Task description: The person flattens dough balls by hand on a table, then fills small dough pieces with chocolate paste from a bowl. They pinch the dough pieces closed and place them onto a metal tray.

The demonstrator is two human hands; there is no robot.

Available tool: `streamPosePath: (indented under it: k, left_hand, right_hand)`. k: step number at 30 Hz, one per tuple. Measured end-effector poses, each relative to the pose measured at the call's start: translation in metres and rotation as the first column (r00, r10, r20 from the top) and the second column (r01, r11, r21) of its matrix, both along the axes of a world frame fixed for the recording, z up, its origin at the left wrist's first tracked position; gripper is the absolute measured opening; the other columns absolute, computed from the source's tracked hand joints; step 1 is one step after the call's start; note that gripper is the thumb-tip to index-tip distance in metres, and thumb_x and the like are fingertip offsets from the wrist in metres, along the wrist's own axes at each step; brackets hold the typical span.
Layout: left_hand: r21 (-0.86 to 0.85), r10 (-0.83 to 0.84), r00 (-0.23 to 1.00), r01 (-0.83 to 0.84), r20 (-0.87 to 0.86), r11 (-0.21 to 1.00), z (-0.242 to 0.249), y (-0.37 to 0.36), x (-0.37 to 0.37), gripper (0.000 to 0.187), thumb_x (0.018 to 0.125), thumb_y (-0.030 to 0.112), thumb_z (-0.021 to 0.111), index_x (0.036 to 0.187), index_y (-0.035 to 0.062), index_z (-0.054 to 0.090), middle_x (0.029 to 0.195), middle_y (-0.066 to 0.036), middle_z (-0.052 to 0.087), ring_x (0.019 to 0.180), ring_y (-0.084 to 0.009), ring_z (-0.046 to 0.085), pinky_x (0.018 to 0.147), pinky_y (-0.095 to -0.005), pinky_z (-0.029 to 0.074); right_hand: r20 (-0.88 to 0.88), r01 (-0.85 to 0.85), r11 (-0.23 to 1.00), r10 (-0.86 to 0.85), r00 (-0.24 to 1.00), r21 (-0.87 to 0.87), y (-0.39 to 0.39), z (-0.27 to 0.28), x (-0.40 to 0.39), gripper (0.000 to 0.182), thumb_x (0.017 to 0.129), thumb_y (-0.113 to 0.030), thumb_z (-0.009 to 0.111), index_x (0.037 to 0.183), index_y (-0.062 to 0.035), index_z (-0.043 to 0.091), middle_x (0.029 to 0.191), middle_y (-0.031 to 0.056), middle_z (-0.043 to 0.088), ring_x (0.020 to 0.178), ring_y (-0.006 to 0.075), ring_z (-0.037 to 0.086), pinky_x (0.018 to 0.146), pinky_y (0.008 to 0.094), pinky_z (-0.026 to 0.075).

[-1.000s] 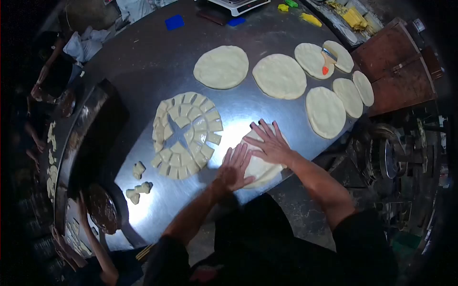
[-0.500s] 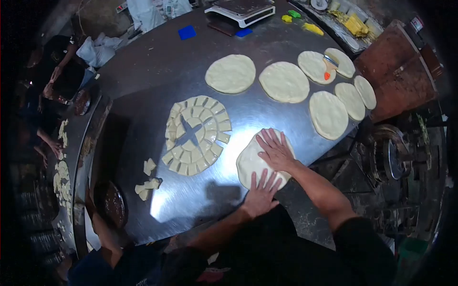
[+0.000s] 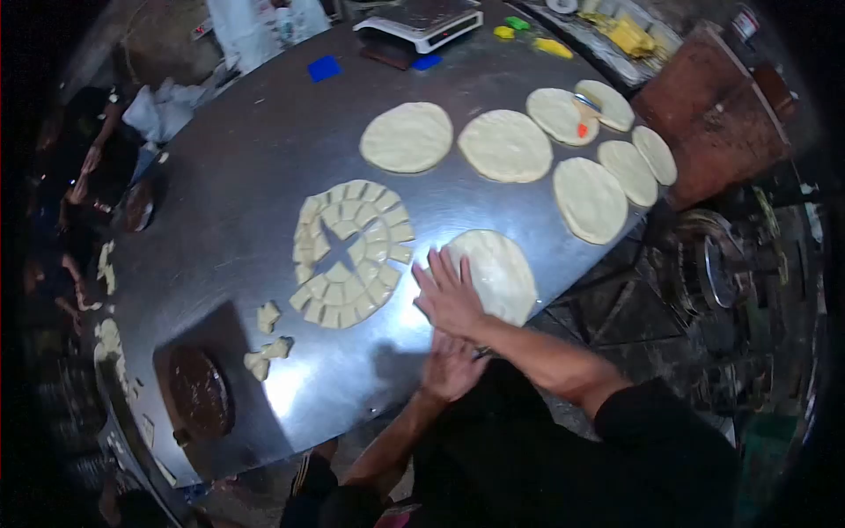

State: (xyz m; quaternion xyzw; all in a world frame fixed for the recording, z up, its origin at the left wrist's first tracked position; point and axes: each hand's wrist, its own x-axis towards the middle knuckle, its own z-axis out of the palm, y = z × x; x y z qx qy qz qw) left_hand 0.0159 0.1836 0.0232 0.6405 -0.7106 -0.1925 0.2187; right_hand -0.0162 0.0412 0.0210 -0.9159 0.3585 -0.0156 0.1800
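My right hand (image 3: 453, 295) lies with fingers spread over the left edge of a round, flattened dough disc (image 3: 500, 275), partly covering it. My left hand (image 3: 452, 368) is just below, near the table's front edge, its fingers stretched up and partly hidden by my right wrist. A small dark thing shows beside its fingers; I cannot make out what it is. To the left lies a round dough sheet cut into many pieces (image 3: 356, 286), with an X-shaped gap in its middle. Small dough scraps (image 3: 268, 357) sit at its lower left.
Several dough discs (image 3: 407, 138) lie across the metal table (image 3: 255, 167). A brush (image 3: 586, 107) rests on one of them. At the back stands a scale (image 3: 422, 28), near a blue scraper (image 3: 325, 68). A dark round pan (image 3: 199, 392) is at left. Other people's hands (image 3: 81, 180) show far left.
Both hands have shifted left from the middle of the dough disc: the right to its left edge, the left down below it. The whole view has shifted slightly.
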Motion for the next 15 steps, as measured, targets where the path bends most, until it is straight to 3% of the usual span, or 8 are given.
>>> streamPosePath:
  k: [3, 5, 6, 10, 11, 13, 14, 15]
  left_hand:
    - [-0.109, -0.086, 0.985, 0.103, 0.151, 0.989, 0.01, 0.009, 0.013, 0.049, 0.085, 0.037, 0.061, 0.121, 0.0028, 0.059, 0.125, -0.02, 0.054, 0.122, -0.0348, 0.048, 0.108, -0.0526, 0.029]
    - [0.222, -0.225, 0.974, 0.221, -0.009, 0.95, 0.038, -0.026, 0.024, 0.056, 0.085, 0.039, 0.061, 0.127, 0.0023, 0.054, 0.134, -0.021, 0.047, 0.126, -0.0377, 0.042, 0.109, -0.055, 0.027]
    - [-0.05, -0.132, 0.978, 0.142, 0.164, 0.989, 0.037, -0.034, 0.021, 0.053, 0.085, 0.039, 0.061, 0.122, 0.0015, 0.057, 0.139, -0.023, 0.042, 0.128, -0.0401, 0.04, 0.11, -0.0559, 0.026]
    - [-0.141, -0.058, 0.98, 0.086, 0.193, 0.986, 0.014, -0.033, 0.026, 0.046, 0.083, 0.033, 0.064, 0.115, 0.0005, 0.062, 0.131, -0.027, 0.049, 0.127, -0.0411, 0.043, 0.106, -0.0559, 0.03]
    - [-0.107, -0.083, 0.977, 0.106, 0.196, 0.989, 0.013, -0.023, 0.029, 0.046, 0.083, 0.033, 0.064, 0.115, 0.0005, 0.062, 0.131, -0.027, 0.049, 0.127, -0.0411, 0.043, 0.106, -0.0559, 0.03]
    - [0.331, 0.106, 0.969, -0.027, -0.222, 0.943, 0.025, -0.061, 0.042, 0.052, 0.084, 0.032, 0.063, 0.125, 0.0001, 0.056, 0.132, -0.028, 0.048, 0.13, -0.0407, 0.04, 0.109, -0.052, 0.028]
    - [0.083, 0.073, 0.986, -0.061, -0.153, 0.995, 0.015, -0.088, 0.038, 0.051, 0.085, 0.029, 0.061, 0.124, -0.0021, 0.056, 0.134, -0.028, 0.047, 0.131, -0.04, 0.04, 0.11, -0.049, 0.029]
    - [-0.185, -0.078, 0.972, 0.121, 0.221, 0.975, 0.023, -0.117, 0.037, 0.058, 0.086, 0.031, 0.058, 0.13, -0.0047, 0.05, 0.141, -0.026, 0.042, 0.134, -0.0394, 0.037, 0.111, -0.0502, 0.027]
  right_hand:
    - [0.027, -0.03, 0.999, 0.03, 0.999, 0.029, 0.004, 0.005, -0.031, 0.067, 0.095, -0.048, 0.042, 0.15, -0.0133, 0.025, 0.155, 0.0225, 0.013, 0.145, 0.0389, 0.006, 0.114, 0.0603, 0.005]
    - [0.258, 0.022, 0.984, -0.067, 0.964, 0.175, 0.004, 0.035, -0.043, 0.065, 0.094, -0.044, 0.047, 0.148, -0.0124, 0.029, 0.155, 0.0205, 0.017, 0.144, 0.0386, 0.012, 0.113, 0.0594, 0.007]
    - [0.223, 0.026, 0.994, -0.05, 0.974, 0.11, -0.001, 0.037, -0.06, 0.062, 0.095, -0.04, 0.048, 0.147, -0.0114, 0.032, 0.155, 0.0176, 0.02, 0.144, 0.0382, 0.015, 0.114, 0.0573, 0.009]
    - [-0.005, -0.005, 0.998, 0.005, 1.0, -0.065, -0.026, 0.021, -0.131, 0.056, 0.095, -0.036, 0.048, 0.144, -0.0106, 0.037, 0.154, 0.0169, 0.024, 0.142, 0.0377, 0.018, 0.114, 0.0565, 0.011]
    - [-0.015, 0.043, 0.999, -0.043, 0.999, 0.02, -0.017, 0.022, -0.134, 0.056, 0.095, -0.036, 0.047, 0.143, -0.01, 0.038, 0.153, 0.0171, 0.025, 0.142, 0.0369, 0.019, 0.114, 0.0559, 0.012]
    - [-0.001, 0.066, 0.996, -0.066, 0.998, 0.065, -0.03, 0.032, -0.117, 0.055, 0.095, -0.036, 0.047, 0.143, -0.0094, 0.039, 0.153, 0.0172, 0.025, 0.142, 0.0362, 0.019, 0.114, 0.0552, 0.013]
    - [0.078, 0.134, 0.987, -0.141, 0.987, 0.092, -0.04, 0.034, -0.106, 0.056, 0.095, -0.039, 0.046, 0.142, -0.008, 0.04, 0.152, 0.0176, 0.027, 0.141, 0.0364, 0.023, 0.114, 0.0556, 0.014]
    - [0.142, 0.213, 0.963, -0.236, 0.961, 0.164, -0.034, 0.032, -0.095, 0.057, 0.096, -0.041, 0.045, 0.141, -0.0066, 0.041, 0.151, 0.0179, 0.03, 0.139, 0.0367, 0.026, 0.113, 0.0561, 0.016]
